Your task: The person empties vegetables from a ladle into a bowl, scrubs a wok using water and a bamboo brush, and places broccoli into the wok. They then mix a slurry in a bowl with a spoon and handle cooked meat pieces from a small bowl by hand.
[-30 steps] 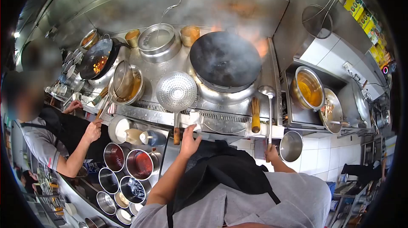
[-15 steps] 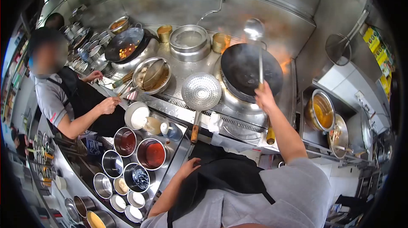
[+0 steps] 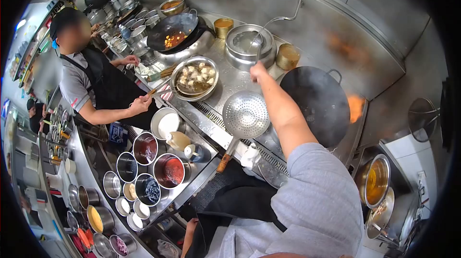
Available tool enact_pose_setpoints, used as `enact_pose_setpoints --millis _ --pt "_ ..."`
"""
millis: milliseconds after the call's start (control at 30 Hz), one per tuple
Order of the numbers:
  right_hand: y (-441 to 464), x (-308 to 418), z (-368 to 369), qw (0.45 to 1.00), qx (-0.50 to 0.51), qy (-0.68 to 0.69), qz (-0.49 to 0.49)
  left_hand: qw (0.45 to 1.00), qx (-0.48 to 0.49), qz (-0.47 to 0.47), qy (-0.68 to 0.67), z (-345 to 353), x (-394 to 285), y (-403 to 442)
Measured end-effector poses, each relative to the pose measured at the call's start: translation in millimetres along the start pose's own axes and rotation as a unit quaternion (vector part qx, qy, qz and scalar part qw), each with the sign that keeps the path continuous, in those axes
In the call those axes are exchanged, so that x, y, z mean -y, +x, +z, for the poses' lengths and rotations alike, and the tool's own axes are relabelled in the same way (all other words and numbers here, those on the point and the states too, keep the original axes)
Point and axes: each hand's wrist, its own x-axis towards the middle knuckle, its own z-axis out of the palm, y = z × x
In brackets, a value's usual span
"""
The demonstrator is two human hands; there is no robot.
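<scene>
My right hand (image 3: 258, 72) is wrapped round the handle of a ladle (image 3: 259, 52). The ladle's bowl end is over the round steel pot (image 3: 238, 60) of pale liquid at the back of the range, below a bent tap (image 3: 288, 17). My forearm crosses in front of a dark, smoking wok (image 3: 317, 109), whose near side it partly hides. A perforated steel skimmer (image 3: 246, 115) with a wooden handle lies to the left of my forearm. Down by my apron, my left hand (image 3: 192, 223) shows only in part, and its fingers are hidden.
Flame (image 3: 355, 109) rises right of the wok. At left, a co-worker (image 3: 96, 70) holds a strainer at a bowl of pale pieces in oil (image 3: 196, 79). Several sauce pots (image 3: 171, 171) crowd the counter. A bowl of yellow-orange liquid (image 3: 376, 181) stands at right.
My right hand has carried the ladle from above the wok leftward to the steel pot. My left hand is lower. The view has turned left. Pale pieces now show in the co-worker's bowl.
</scene>
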Motion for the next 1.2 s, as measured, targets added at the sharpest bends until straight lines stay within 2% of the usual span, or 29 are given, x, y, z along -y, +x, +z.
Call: enact_pose_setpoints --millis 33,67,100,167,300,367,400,500,533,567,633,667,700,767,833,867,933,1000,1033,1067,1133,1167,1200 --pt "26 -6 -1 0.975 0.088 0.202 0.010 1.000 0.000 -0.014 -0.001 2 3 -8" --pt "30 4 -8 0.917 0.102 0.377 0.079 1.000 0.001 -0.025 0.001 4 6 -13" --pt "33 15 -19 0.818 0.173 0.535 0.125 1.000 0.002 -0.029 0.000 4 7 -15" --pt "15 24 -24 0.762 0.199 0.610 0.091 1.000 0.004 -0.031 0.000 2 4 -14" --pt "-11 29 -43 0.727 0.247 0.641 0.022 1.000 0.017 -0.011 0.001 -5 0 -1" --pt "-38 37 -73 0.713 0.260 0.650 0.048 0.999 0.032 0.009 0.003 -11 -4 15" --pt "-54 39 -87 0.685 0.278 0.672 0.046 0.999 0.043 0.020 0.004 -14 -6 25" --pt "-120 41 -128 0.685 0.286 0.670 0.015 0.995 0.079 0.053 -0.002 -16 -10 68" --pt "-142 40 -141 0.704 0.284 0.651 -0.005 0.994 0.093 0.061 -0.006 -15 -5 86" --pt "-166 37 -152 0.693 0.291 0.659 0.005 0.992 0.106 0.068 -0.011 -13 1 104" --pt "-208 28 -175 0.708 0.265 0.654 -0.002 0.988 0.131 0.084 -0.019 -14 1 140" --pt "-230 24 -184 0.724 0.241 0.647 -0.002 0.957 0.180 0.208 0.090 -14 0 153" --pt "-251 19 -191 0.738 0.218 0.638 -0.001 0.903 0.202 0.337 0.176 -15 -2 165" --pt "-283 3 -204 0.754 0.179 0.631 -0.005 0.943 0.228 0.181 0.161 -18 -37 161" --pt "-305 -21 -218 0.781 0.108 0.615 0.016 0.948 0.247 0.111 0.170 -19 -63 158" --pt "-318 -37 -223 0.782 0.100 0.616 0.011 0.945 0.255 0.102 0.176 -19 -70 160" --pt "-341 -70 -229 0.829 0.037 0.558 -0.017 0.941 0.268 0.090 0.188 -19 -84 161" --pt "-363 -102 -240 0.814 0.025 0.579 0.037 0.937 0.276 0.081 0.199 -21 -90 163" --pt "-382 -107 -236 0.838 -0.015 0.545 0.028 0.936 0.278 0.079 0.203 -23 -91 163" --pt "-403 -108 -230 0.858 -0.054 0.510 0.021 0.935 0.279 0.073 0.207 -25 -90 163" --pt "-435 -115 -230 0.911 -0.068 0.405 0.041 0.936 0.275 0.062 0.210 -30 -88 162" --pt "-447 -118 -228 0.911 -0.063 0.406 0.042 0.937 0.273 0.055 0.210 -34 -87 160" --pt "-456 -120 -225 0.964 -0.108 0.239 0.047 0.938 0.269 0.048 0.212 -38 -85 158"
